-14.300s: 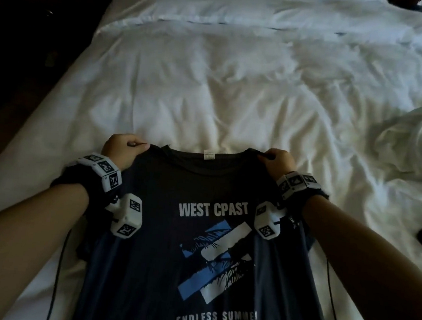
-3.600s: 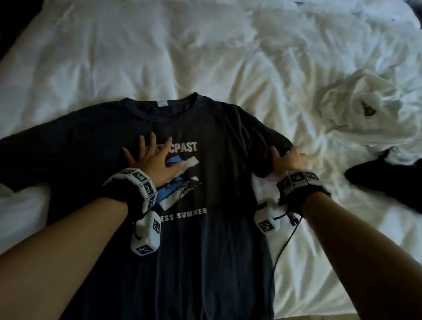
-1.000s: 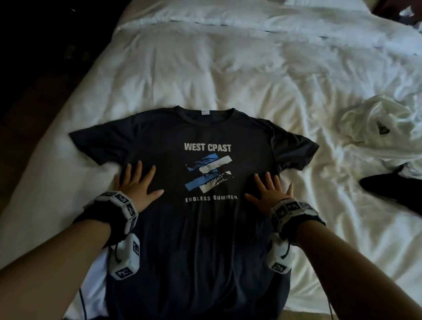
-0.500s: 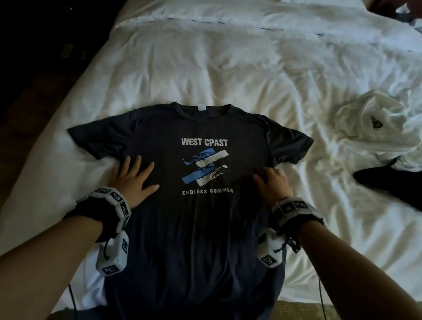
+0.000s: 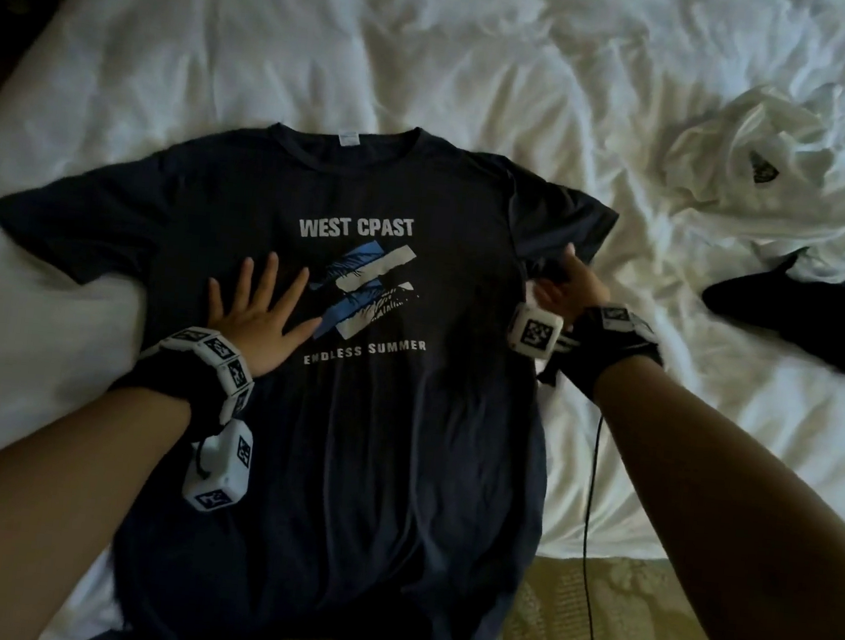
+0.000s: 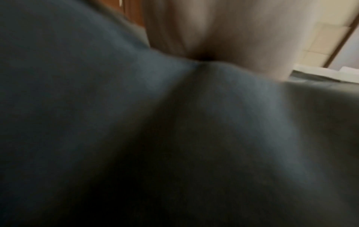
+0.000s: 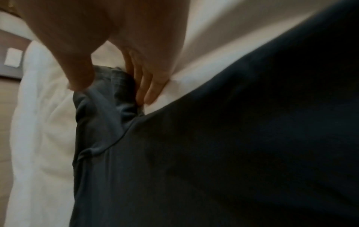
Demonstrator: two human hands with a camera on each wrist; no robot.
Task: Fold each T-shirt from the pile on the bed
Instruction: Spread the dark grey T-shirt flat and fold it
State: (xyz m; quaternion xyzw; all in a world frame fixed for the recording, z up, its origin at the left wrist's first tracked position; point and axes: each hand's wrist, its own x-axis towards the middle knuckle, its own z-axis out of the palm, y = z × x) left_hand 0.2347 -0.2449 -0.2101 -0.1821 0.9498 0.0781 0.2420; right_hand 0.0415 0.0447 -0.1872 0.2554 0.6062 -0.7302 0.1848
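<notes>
My left hand (image 5: 255, 321) lies flat on the chest of the navy T-shirt (image 5: 349, 416), palm down, fingers (image 5: 253, 283) straight and spread, just left of the blue and white print and above the first letters of "ENDLESS SUMMER". The forearm runs up from the lower left, and the wrist sits low on the cloth; in the left wrist view I see only blurred dark fabric and the underside of the hand (image 6: 223, 30) pressed onto it.

My right hand (image 5: 565, 292) is at the shirt's right armpit, turned on its edge, with the forearm coming in from the lower right. In the right wrist view the thumb and fingers (image 7: 147, 79) are curled round a bunched fold of the right sleeve (image 7: 108, 95), the thumb on top, the fingers tucked beneath against the white duvet (image 7: 42, 122): a pinch on the sleeve cloth.

Half a second ago my right hand lay lower, on the side seam under the sleeve; it has since moved up and taken hold of the sleeve. My left hand has slid inward and up from the shirt's left edge toward the print, still flat.

The shirt lies face up on the bed (image 5: 435, 63), collar away from me, both sleeves spread out, its hem hanging over the near edge. To the right on the duvet lie a crumpled white T-shirt (image 5: 750, 160) and, just below it, a dark garment (image 5: 812, 326).
</notes>
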